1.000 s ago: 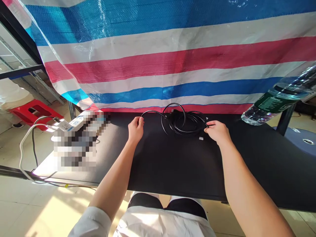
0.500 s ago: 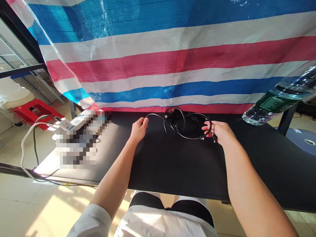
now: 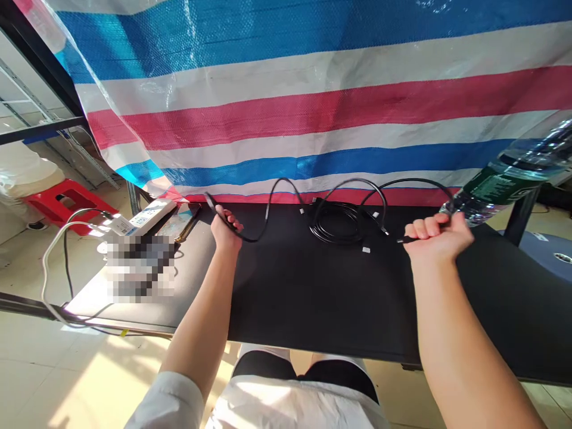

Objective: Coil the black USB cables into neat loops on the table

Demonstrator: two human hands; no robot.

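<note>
Head camera looks down on my black cable (image 3: 340,221), most of it lying in a loose coil on the black table top (image 3: 313,298), near the far edge, with two long loops lifted out of it. My left hand (image 3: 226,231) grips one stretch: my fingers (image 3: 233,221) curl closed around it, and a slim plug end (image 3: 213,204) sticks up and out past them, toward the far left. From there the cable dips, then arcs up and back down into the coil. My right hand (image 3: 440,241) is raised off the table in a fist, fingers pressed together and curled over the other stretch, with a dark connector (image 3: 404,239) poking out on the thumb side. That loop arches high over to the coil. A small white tag (image 3: 365,250) lies on the table just in front of the coil. My right knuckles sit just beside the base of a clear water bottle (image 3: 494,186) with a green label, tilted across the upper right. Behind everything hangs a blue, white and red striped tarp (image 3: 286,119). At the table's left end lie a white power strip (image 3: 151,215) and a pixelated patch I cannot make out (image 3: 140,268). Beyond, a white cord (image 3: 47,280) loops down toward the tiled floor (image 3: 89,381), near a red plastic stool (image 3: 69,201).
</note>
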